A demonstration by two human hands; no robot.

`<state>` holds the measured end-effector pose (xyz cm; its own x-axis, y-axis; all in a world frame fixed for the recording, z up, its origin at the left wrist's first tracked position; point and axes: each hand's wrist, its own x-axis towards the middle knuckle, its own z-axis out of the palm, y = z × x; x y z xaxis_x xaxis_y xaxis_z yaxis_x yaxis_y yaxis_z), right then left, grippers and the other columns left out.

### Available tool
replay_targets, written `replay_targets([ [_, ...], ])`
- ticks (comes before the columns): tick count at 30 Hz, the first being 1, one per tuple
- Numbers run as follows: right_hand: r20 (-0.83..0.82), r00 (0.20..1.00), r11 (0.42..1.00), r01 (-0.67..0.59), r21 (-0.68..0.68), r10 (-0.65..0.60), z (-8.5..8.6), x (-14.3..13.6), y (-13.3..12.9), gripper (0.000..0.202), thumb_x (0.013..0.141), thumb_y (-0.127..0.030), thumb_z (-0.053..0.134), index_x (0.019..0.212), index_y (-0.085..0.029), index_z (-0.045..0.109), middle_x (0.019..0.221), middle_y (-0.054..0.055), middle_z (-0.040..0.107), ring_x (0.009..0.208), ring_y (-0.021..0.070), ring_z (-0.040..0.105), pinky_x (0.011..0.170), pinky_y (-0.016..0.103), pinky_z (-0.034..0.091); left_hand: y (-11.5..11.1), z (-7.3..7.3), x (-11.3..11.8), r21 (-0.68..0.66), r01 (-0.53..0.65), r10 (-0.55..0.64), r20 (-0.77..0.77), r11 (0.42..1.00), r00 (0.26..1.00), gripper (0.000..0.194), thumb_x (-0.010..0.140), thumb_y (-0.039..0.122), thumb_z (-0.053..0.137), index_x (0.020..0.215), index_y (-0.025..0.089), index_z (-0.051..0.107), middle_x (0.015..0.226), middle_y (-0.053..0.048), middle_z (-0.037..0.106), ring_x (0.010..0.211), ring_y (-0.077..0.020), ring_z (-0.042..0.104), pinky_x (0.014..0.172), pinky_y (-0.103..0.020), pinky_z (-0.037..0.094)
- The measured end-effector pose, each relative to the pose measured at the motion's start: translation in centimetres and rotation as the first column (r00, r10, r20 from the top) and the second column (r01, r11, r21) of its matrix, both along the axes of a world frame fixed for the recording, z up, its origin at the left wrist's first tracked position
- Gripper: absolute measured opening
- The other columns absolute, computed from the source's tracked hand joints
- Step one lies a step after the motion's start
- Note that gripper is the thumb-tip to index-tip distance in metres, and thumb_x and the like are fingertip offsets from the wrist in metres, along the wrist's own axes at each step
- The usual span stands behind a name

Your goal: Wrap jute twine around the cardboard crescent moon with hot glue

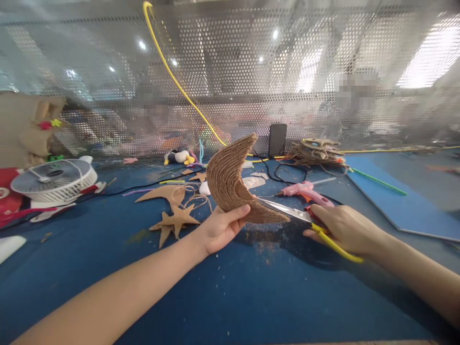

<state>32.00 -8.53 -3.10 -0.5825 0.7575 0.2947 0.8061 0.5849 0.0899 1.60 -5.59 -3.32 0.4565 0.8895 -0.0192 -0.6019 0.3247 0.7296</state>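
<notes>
A crescent moon (226, 175) covered in rows of brown twine is held up above the blue table. My left hand (224, 227) grips its lower part, thumb in front. In my right hand (338, 227) is a pair of scissors (287, 209) with yellow and red handles. The blades point left and reach the inner edge of the crescent's lower arm; whether they touch it I cannot tell. Left of my left hand lie cardboard stars (178, 219) and a plain cardboard crescent (161, 195). A pink glue gun (307, 191) rests behind the scissors.
A bundle of twine (318, 152) sits at the back, right of an upright phone (278, 140). A blue board (406, 196) covers the right side. At left stands a white fan (55, 179). Black cables cross the table; a yellow cable (179, 88) hangs before the perforated metal screen (233, 62).
</notes>
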Motion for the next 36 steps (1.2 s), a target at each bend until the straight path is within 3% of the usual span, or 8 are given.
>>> replay_targets([
  [6,0.059,0.991,0.993,0.118,-0.023,-0.117,0.1,0.4,0.2,0.052,0.085,-0.074,0.046,0.083,-0.022,0.053,0.071,0.006,0.065,0.051,0.0207,0.056,0.05,0.03,0.023,0.1,-0.1,-0.2,0.008,0.032,-0.032,0.005,0.999,0.999,0.028,0.069,0.012,0.086,0.094,0.013,0.075,0.097,-0.004,0.077,0.092,-0.0144,0.071,0.089,-0.025,0.055],
  [13,0.086,0.98,0.983,0.174,0.061,-0.179,0.9,0.7,0.2,0.06,0.082,-0.081,0.041,0.085,-0.022,0.054,0.066,0.006,0.065,0.053,0.0215,0.059,0.054,0.03,0.017,0.3,0.0,-1.0,-0.057,0.165,-0.166,-0.003,0.985,0.986,0.034,0.077,0.016,0.081,0.109,0.012,0.074,0.121,-0.006,0.072,0.101,-0.0159,0.069,0.093,-0.026,0.056],
  [15,0.091,0.951,0.95,0.283,0.135,-0.296,1.2,0.6,0.2,0.062,0.082,-0.082,0.039,0.084,-0.022,0.055,0.068,0.007,0.067,0.052,0.0222,0.059,0.054,0.031,0.015,0.3,0.2,-1.2,-0.048,0.198,-0.199,-0.014,0.979,0.98,0.033,0.076,0.018,0.082,0.108,0.012,0.074,0.121,-0.007,0.072,0.095,-0.0158,0.07,0.088,-0.026,0.058],
  [19,0.032,0.836,0.819,0.527,0.228,-0.547,1.4,0.3,0.5,0.057,0.084,-0.076,0.041,0.09,-0.023,0.062,0.08,0.008,0.072,0.059,0.0246,0.063,0.053,0.031,0.018,0.1,0.3,-1.1,-0.069,0.158,-0.16,-0.027,0.985,0.987,0.036,0.073,0.016,0.083,0.107,0.015,0.073,0.113,-0.005,0.075,0.087,-0.0155,0.071,0.081,-0.027,0.06],
  [24,0.005,0.736,0.733,0.674,0.088,-0.677,2.3,1.3,1.5,0.058,0.087,-0.073,0.037,0.104,-0.028,0.069,0.108,0.006,0.075,0.084,0.0305,0.069,0.057,0.033,0.034,0.2,0.3,-0.5,-0.126,-0.02,0.011,-0.075,0.992,0.997,0.027,0.075,0.011,0.081,0.1,0.013,0.07,0.095,-0.004,0.076,0.085,-0.015,0.072,0.079,-0.025,0.06],
  [27,0.064,0.721,0.721,0.693,-0.023,-0.69,3.7,2.6,3.1,0.061,0.085,-0.071,0.042,0.115,-0.026,0.069,0.112,0.011,0.074,0.092,0.0348,0.068,0.066,0.038,0.041,0.3,0.3,-0.2,-0.12,-0.074,0.066,-0.071,0.99,0.995,0.024,0.08,0.017,0.079,0.101,0.015,0.068,0.094,-0.004,0.076,0.084,-0.014,0.072,0.078,-0.023,0.06],
  [31,0.082,0.784,0.777,0.621,-0.106,-0.615,5.5,3.4,7.5,0.055,0.081,-0.063,0.055,0.115,-0.022,0.071,0.113,0.016,0.072,0.098,0.0347,0.066,0.071,0.039,0.045,0.4,0.5,0.0,-0.108,-0.066,0.059,-0.068,0.992,0.996,0.025,0.084,0.028,0.078,0.103,0.014,0.068,0.093,-0.006,0.076,0.082,-0.0146,0.072,0.078,-0.024,0.06],
  [36,0.034,0.87,0.838,0.483,-0.255,-0.491,5.1,2.1,14.2,0.035,0.083,-0.045,0.064,0.102,-0.017,0.074,0.101,0.011,0.074,0.09,0.0257,0.067,0.077,0.034,0.047,0.3,0.5,-0.1,-0.103,-0.072,0.064,-0.079,0.992,0.995,0.022,0.089,0.029,0.072,0.104,0.014,0.067,0.092,-0.005,0.075,0.08,-0.0144,0.072,0.078,-0.026,0.06],
])
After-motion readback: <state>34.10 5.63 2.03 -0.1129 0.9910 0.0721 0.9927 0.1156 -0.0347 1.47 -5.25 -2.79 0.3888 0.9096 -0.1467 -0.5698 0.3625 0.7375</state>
